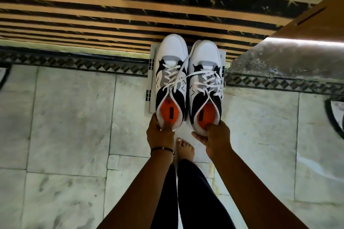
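Two sneakers, one per hand, that's basically the whole deal here. Closest to the camera you get dark trouser legs and one bare foot on the pale marble floor. Just past that, the left hand, thin bracelet on the wrist, pinches the heel of the left shoe with a finger tucked inside onto the orange insole. The right hand does the same with the right shoe, thumb curled under the heel and a finger hooked inside. So both hands are closed around a shoe, neither one free. The pair sits side by side, toes pointing away, right over a flat white box lying on the floor at the foot of the striped stairs. Honestly can't tell if the soles rest on the box or hang just above it. The laces are loose, and one runs across from one shoe to the other. My read is that this is the handling-the-pair-at-the-box step, with the grip already sorted on both sides. Whatever comes next, I'd say it calls for moving both shoes together and level, since that crossing lace could tug one shoe if the hands drift apart. The toes are also near the bottom stair, so there's not much room forward.
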Demonstrator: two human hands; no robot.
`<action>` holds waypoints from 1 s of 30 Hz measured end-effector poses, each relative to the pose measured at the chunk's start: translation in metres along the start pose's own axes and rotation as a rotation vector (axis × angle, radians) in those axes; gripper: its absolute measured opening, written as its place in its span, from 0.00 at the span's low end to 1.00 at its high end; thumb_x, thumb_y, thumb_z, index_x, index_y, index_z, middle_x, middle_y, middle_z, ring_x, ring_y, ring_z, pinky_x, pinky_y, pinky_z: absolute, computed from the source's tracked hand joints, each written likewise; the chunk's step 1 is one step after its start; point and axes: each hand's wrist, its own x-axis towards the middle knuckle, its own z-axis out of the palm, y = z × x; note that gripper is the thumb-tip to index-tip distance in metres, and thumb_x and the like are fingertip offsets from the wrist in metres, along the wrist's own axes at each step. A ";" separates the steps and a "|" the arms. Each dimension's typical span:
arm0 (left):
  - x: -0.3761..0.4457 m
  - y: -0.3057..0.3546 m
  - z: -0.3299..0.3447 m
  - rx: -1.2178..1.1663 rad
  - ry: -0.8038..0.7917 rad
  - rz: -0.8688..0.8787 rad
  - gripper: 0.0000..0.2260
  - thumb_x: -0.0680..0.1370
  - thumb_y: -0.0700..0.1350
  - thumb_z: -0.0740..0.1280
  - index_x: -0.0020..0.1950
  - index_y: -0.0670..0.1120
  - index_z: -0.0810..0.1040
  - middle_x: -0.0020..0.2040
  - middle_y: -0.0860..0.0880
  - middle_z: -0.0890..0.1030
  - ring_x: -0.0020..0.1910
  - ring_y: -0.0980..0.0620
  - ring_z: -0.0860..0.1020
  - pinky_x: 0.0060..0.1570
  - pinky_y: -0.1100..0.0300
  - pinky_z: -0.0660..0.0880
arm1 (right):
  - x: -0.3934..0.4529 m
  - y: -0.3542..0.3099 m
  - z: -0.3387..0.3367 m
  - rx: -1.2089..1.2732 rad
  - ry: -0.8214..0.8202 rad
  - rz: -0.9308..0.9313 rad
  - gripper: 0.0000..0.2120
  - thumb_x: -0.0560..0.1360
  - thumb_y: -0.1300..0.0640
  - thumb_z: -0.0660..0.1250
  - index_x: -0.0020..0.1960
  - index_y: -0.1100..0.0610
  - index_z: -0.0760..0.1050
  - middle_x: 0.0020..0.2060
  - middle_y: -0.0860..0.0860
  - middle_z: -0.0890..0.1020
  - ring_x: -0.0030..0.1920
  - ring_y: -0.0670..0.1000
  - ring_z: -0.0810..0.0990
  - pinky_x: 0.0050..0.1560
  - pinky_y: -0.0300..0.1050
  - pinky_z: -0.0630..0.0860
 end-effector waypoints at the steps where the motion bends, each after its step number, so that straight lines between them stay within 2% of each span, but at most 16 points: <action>1: -0.003 -0.006 -0.003 -0.028 -0.018 -0.002 0.12 0.66 0.45 0.67 0.42 0.63 0.77 0.49 0.47 0.81 0.53 0.38 0.78 0.54 0.38 0.76 | -0.006 0.003 -0.005 -0.005 0.000 -0.025 0.22 0.71 0.74 0.53 0.57 0.56 0.72 0.49 0.55 0.76 0.48 0.61 0.77 0.48 0.58 0.79; 4: -0.021 -0.030 -0.016 -0.094 0.010 -0.025 0.15 0.61 0.49 0.70 0.44 0.65 0.78 0.50 0.50 0.81 0.54 0.40 0.79 0.54 0.39 0.76 | -0.018 0.020 -0.023 -0.067 0.030 -0.098 0.19 0.69 0.71 0.59 0.51 0.51 0.74 0.45 0.53 0.79 0.51 0.64 0.78 0.52 0.67 0.77; 7: -0.040 -0.048 -0.034 -0.114 0.006 -0.024 0.17 0.58 0.53 0.71 0.46 0.64 0.78 0.51 0.50 0.81 0.54 0.42 0.79 0.54 0.39 0.76 | -0.034 0.043 -0.039 -0.068 0.017 -0.143 0.22 0.69 0.70 0.62 0.58 0.51 0.74 0.52 0.55 0.79 0.53 0.61 0.78 0.51 0.64 0.79; 11: -0.066 -0.087 -0.070 -0.137 0.015 -0.008 0.19 0.57 0.50 0.71 0.48 0.59 0.80 0.51 0.47 0.83 0.54 0.41 0.79 0.55 0.37 0.75 | -0.063 0.087 -0.055 -0.043 -0.017 -0.154 0.20 0.69 0.71 0.60 0.56 0.52 0.75 0.46 0.53 0.81 0.45 0.56 0.81 0.46 0.58 0.81; 16: -0.088 -0.140 -0.124 0.034 -0.027 0.087 0.20 0.66 0.44 0.70 0.58 0.48 0.78 0.51 0.42 0.82 0.52 0.41 0.80 0.55 0.38 0.76 | -0.090 0.170 -0.072 -0.033 -0.044 -0.179 0.15 0.73 0.65 0.62 0.55 0.51 0.75 0.49 0.52 0.81 0.48 0.56 0.82 0.44 0.55 0.82; 18: -0.090 -0.163 -0.145 0.104 -0.054 0.122 0.17 0.67 0.44 0.69 0.56 0.50 0.78 0.50 0.46 0.82 0.52 0.44 0.79 0.55 0.41 0.77 | -0.099 0.200 -0.077 -0.060 -0.035 -0.180 0.12 0.74 0.65 0.60 0.51 0.50 0.74 0.47 0.51 0.80 0.46 0.56 0.82 0.42 0.53 0.82; 20: -0.093 -0.187 -0.161 0.152 -0.082 0.137 0.16 0.70 0.43 0.70 0.56 0.54 0.76 0.50 0.50 0.81 0.53 0.48 0.78 0.57 0.47 0.76 | -0.101 0.230 -0.085 -0.082 -0.002 -0.155 0.11 0.74 0.64 0.60 0.51 0.50 0.72 0.46 0.51 0.79 0.44 0.55 0.81 0.40 0.53 0.82; 22: -0.090 -0.214 -0.172 0.175 -0.090 0.090 0.17 0.70 0.41 0.70 0.55 0.56 0.76 0.51 0.50 0.81 0.54 0.47 0.78 0.57 0.47 0.76 | -0.095 0.257 -0.096 -0.107 0.033 -0.127 0.11 0.74 0.63 0.59 0.55 0.52 0.71 0.49 0.52 0.78 0.45 0.57 0.81 0.39 0.51 0.81; 26: -0.069 -0.270 -0.175 0.140 -0.067 -0.081 0.15 0.64 0.45 0.70 0.45 0.63 0.79 0.48 0.48 0.83 0.49 0.43 0.81 0.51 0.42 0.79 | -0.059 0.299 -0.115 -0.114 0.051 -0.020 0.14 0.74 0.63 0.59 0.59 0.57 0.69 0.52 0.58 0.78 0.48 0.64 0.81 0.35 0.47 0.80; 28: -0.046 -0.295 -0.167 0.106 -0.056 -0.154 0.14 0.61 0.44 0.69 0.42 0.61 0.79 0.48 0.45 0.83 0.48 0.41 0.80 0.50 0.41 0.79 | -0.028 0.315 -0.118 -0.115 0.050 0.046 0.14 0.74 0.63 0.58 0.59 0.57 0.69 0.51 0.59 0.78 0.43 0.63 0.81 0.34 0.47 0.77; 30: -0.018 -0.315 -0.152 0.029 -0.028 -0.209 0.14 0.63 0.40 0.69 0.46 0.54 0.80 0.52 0.41 0.81 0.48 0.39 0.79 0.50 0.40 0.78 | 0.009 0.329 -0.117 -0.156 0.011 0.043 0.15 0.74 0.64 0.58 0.61 0.58 0.68 0.50 0.58 0.78 0.40 0.60 0.81 0.41 0.53 0.79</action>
